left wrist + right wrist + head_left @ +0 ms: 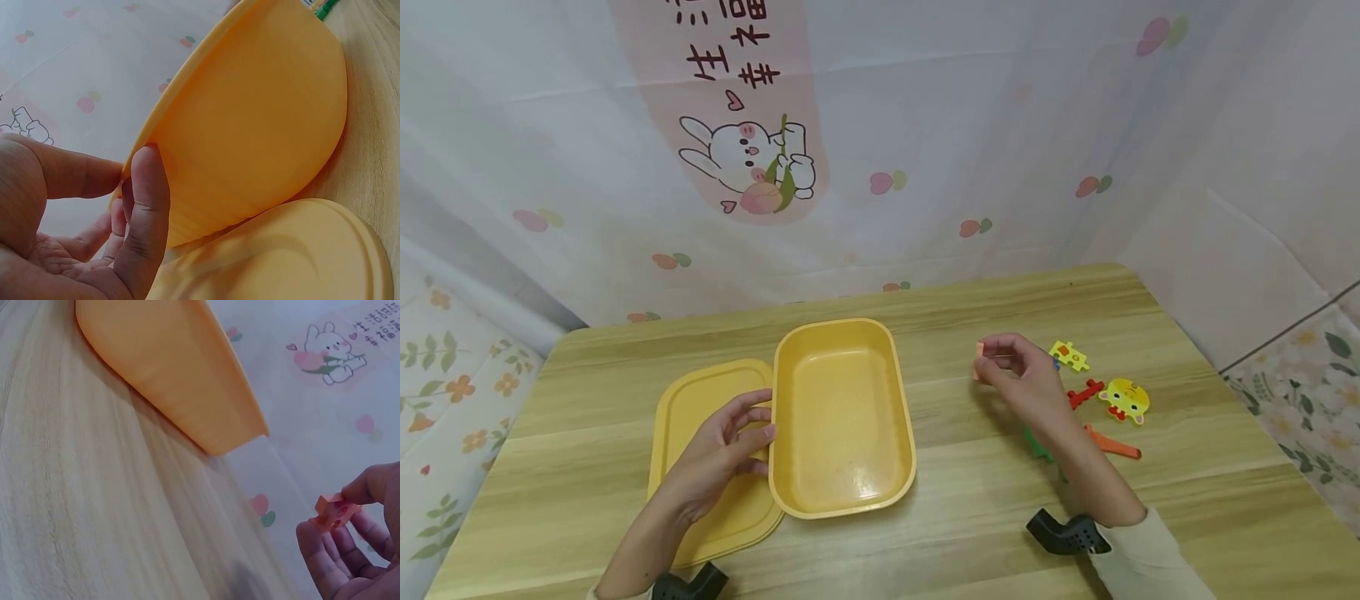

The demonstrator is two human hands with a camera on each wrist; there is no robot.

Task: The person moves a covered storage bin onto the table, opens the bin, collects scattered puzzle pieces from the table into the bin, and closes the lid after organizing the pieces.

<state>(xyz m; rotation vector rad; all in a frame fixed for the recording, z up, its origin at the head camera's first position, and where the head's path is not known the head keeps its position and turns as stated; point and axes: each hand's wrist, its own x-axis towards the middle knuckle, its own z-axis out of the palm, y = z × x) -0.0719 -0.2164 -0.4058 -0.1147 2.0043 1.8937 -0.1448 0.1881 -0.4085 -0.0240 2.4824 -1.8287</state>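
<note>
A yellow rectangular box [842, 417] without its cover stands on the table, its inside bare. My left hand [722, 450] pinches the box's left rim between thumb and fingers, which the left wrist view shows close up. Under that hand lies a flat yellow lid [688, 417]. To the right of the box, my right hand [1018, 375] pinches a small orange puzzle piece [335, 511] above the table. In the right wrist view the piece shows darker pinkish marks and sits between thumb and fingertips.
Beside the right forearm lie a yellow puzzle piece [1070, 356], a red piece [1084, 394], a yellow animal-face piece [1125, 402], an orange strip [1112, 443] and a green piece [1037, 446], partly hidden. A printed curtain [925, 108] hangs behind the wooden table [970, 517].
</note>
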